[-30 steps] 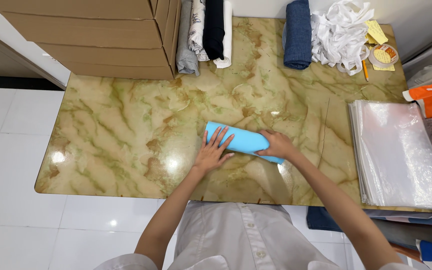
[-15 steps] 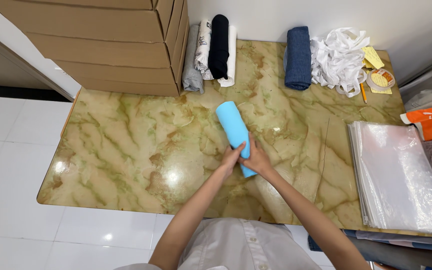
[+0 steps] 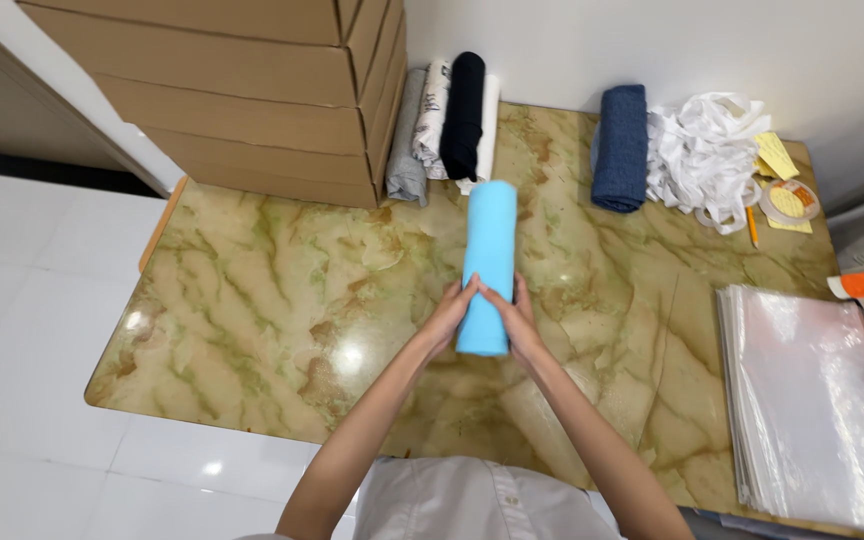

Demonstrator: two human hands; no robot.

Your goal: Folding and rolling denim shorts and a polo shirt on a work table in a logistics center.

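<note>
Light-blue rolled cloth (image 3: 487, 262), tight cylinder, lying lengthwise on marble table, near end held.

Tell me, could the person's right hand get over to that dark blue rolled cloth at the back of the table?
Probably yes. The marble tabletop between the right hand and the dark blue roll is bare, but that hand is clasping the light blue roll and would need to let go first.

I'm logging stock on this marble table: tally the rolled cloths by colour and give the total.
Light blue: 1, the light blue roll held between the left hand and right hand
Dark blue: 1, the dark blue roll
Black: 1, the black roll
Grey: 1, the grey roll
White: 2, the patterned white roll and the plain white roll
Total: 6
</note>
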